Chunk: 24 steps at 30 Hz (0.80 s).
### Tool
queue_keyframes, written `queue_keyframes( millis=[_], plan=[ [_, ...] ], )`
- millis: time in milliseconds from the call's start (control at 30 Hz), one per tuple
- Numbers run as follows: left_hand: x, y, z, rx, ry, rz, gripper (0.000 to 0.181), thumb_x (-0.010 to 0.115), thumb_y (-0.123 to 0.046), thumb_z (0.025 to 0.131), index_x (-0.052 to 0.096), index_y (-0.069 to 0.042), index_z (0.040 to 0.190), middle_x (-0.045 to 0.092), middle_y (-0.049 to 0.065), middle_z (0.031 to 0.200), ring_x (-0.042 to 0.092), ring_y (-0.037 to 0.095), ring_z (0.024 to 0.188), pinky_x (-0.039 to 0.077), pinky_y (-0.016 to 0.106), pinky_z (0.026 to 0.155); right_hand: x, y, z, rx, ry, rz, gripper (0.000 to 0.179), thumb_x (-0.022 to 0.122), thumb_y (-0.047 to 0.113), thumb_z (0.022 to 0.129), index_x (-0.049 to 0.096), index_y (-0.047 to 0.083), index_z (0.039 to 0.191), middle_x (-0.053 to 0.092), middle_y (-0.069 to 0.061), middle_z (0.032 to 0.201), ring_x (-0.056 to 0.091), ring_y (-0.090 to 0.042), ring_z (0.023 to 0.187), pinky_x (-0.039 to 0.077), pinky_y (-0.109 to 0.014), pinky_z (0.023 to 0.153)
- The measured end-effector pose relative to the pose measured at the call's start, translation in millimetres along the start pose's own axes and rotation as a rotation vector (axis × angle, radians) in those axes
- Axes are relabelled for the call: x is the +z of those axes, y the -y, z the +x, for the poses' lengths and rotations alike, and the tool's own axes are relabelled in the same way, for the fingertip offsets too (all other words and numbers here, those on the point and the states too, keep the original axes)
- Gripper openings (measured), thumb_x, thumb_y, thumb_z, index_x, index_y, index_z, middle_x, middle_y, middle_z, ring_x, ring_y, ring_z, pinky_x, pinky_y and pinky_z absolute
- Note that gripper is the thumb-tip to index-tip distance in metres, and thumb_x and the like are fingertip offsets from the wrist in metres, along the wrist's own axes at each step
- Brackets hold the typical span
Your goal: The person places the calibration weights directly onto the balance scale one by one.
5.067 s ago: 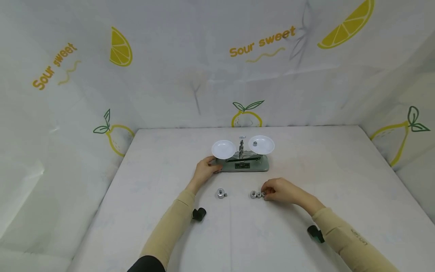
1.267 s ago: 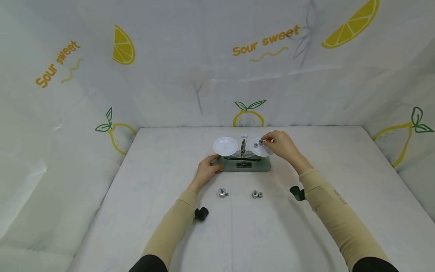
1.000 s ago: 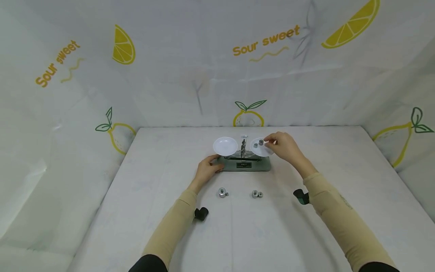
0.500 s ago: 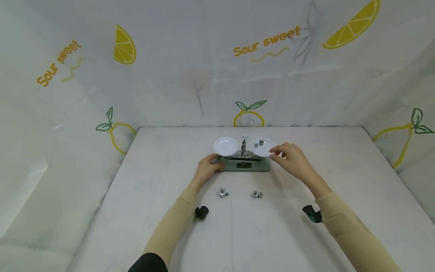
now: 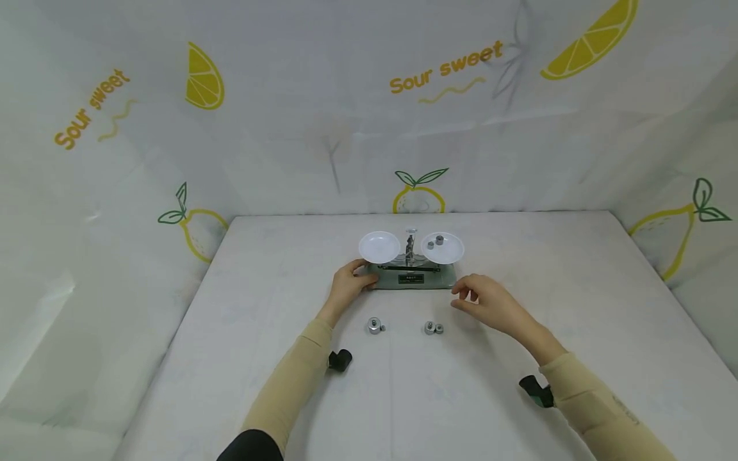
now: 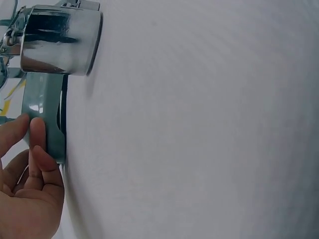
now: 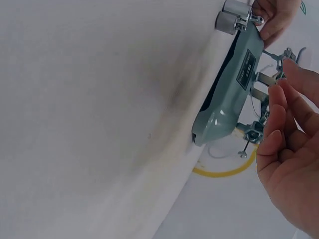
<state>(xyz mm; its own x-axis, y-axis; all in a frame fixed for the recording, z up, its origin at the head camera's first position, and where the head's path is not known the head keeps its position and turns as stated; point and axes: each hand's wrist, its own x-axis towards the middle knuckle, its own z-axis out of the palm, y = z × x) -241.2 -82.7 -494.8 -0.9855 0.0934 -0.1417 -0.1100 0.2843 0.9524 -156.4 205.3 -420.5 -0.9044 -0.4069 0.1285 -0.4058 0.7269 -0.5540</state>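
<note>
A green balance scale (image 5: 427,278) stands on the table, with a bare white left pan (image 5: 379,248) and a right pan (image 5: 452,253) bearing a metal weight (image 5: 439,240) and a smaller weight (image 5: 430,245). My left hand (image 5: 346,286) grips the left end of the base, thumb in front; the left wrist view shows fingertips (image 6: 38,130) against the green metal. Just off the base's right front corner hovers my right hand (image 5: 487,303), loosely bent and holding nothing. Its thumb and fingers (image 7: 277,144) stand near the scale in the right wrist view.
In front of the scale, a large weight (image 5: 374,326) sits beside a tiny weight (image 5: 383,328). To their right are a medium weight (image 5: 429,328) and a smaller weight (image 5: 439,328). A printed white sheet (image 5: 288,128) rises behind the table.
My right hand took a weight from the table, set it on the right pan and let go. It has since drawn back toward me. My left hand keeps its place on the base.
</note>
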Motion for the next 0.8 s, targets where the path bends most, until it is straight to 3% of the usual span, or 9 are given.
queue_keyframes(
  millis=[167, 367, 700, 800],
  plan=[
    [1.5, 0.5, 0.9, -0.004, -0.007, 0.016, 0.053, 0.073, -0.018, 0.078, 0.056, -0.008, 0.127, 0.07, 0.003, 0.068, 0.064, 0.005, 0.06, 0.045, 0.017, 0.057, 13, 0, -2.2, -0.036, 0.144, 0.029, 0.016, 0.07, 0.01, 0.08, 0.066, 0.003, 0.094, 0.059, 0.003, 0.077, 0.049, -0.008, 0.072, 0.042, -0.021, 0.062],
    [1.2, -1.1, 0.2, -0.006, 0.007, 0.01, 0.052, 0.071, -0.018, 0.079, 0.055, -0.007, 0.127, 0.071, 0.007, 0.075, 0.064, 0.005, 0.06, 0.046, 0.017, 0.057, 24, -6, -0.2, -0.015, 0.293, 0.031, 0.022, 0.07, 0.013, 0.08, 0.066, 0.004, 0.1, 0.058, 0.006, 0.078, 0.049, -0.004, 0.072, 0.043, -0.02, 0.065],
    [-0.7, -0.1, 0.9, -0.017, 0.026, -0.007, 0.048, 0.071, -0.019, 0.081, 0.057, -0.01, 0.126, 0.07, 0.013, 0.097, 0.063, 0.003, 0.062, 0.046, 0.016, 0.06, 33, -8, 6.0, -0.049, 0.353, 0.071, 0.015, 0.069, 0.01, 0.081, 0.065, 0.005, 0.094, 0.059, 0.004, 0.077, 0.048, -0.003, 0.071, 0.043, -0.02, 0.063],
    [-0.7, 0.5, 1.4, -0.024, 0.033, -0.017, 0.048, 0.071, -0.018, 0.082, 0.057, -0.01, 0.126, 0.069, 0.012, 0.098, 0.062, 0.002, 0.063, 0.046, 0.015, 0.059, 35, -8, 7.2, -0.018, 0.363, 0.074, 0.013, 0.068, 0.009, 0.081, 0.065, 0.006, 0.093, 0.057, 0.005, 0.076, 0.047, -0.003, 0.07, 0.042, -0.02, 0.063]
  ],
)
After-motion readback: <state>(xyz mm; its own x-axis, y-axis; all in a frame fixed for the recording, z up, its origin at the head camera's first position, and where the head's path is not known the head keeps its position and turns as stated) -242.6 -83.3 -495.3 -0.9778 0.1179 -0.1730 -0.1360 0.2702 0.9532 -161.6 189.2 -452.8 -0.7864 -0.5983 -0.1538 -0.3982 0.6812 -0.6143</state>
